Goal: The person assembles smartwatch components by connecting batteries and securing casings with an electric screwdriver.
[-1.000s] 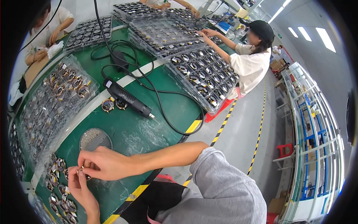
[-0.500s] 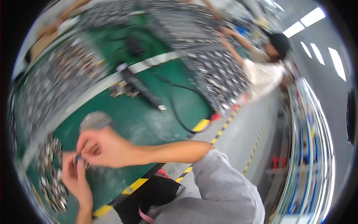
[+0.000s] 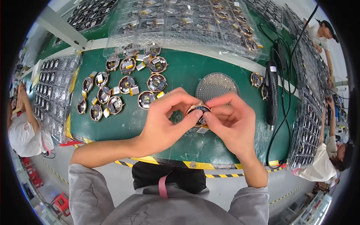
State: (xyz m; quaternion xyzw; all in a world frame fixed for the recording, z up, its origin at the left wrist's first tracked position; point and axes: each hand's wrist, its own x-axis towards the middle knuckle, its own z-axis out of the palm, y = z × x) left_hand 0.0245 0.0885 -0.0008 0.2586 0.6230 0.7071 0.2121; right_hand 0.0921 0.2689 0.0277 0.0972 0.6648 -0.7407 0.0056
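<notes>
Both hands meet above the front part of a green bench mat (image 3: 176,146). Between thumb and fingers, my left hand (image 3: 167,122) grips one side of a round, gold-rimmed watch case (image 3: 198,108) with dark electronics inside. Closed on its other side is my right hand (image 3: 234,125), thumb and index finger at the rim. A small silver-and-yellow battery (image 3: 203,129) hangs below the case. Fingertips hide part of the case. Just beyond my hands lies a round grey dotted dish (image 3: 216,84) with many tiny metal pieces on it.
Several open watch cases (image 3: 125,84) with batteries lie at the left. A black corded electric screwdriver (image 3: 272,93) rests at the right near two more cases. Clear trays of parts (image 3: 180,28) stand at the back, others at both sides. People work at both sides.
My view has swung round from a tilted, blurred angle to face the bench squarely. Both hands remain together, and the watch case between them now shows clearly.
</notes>
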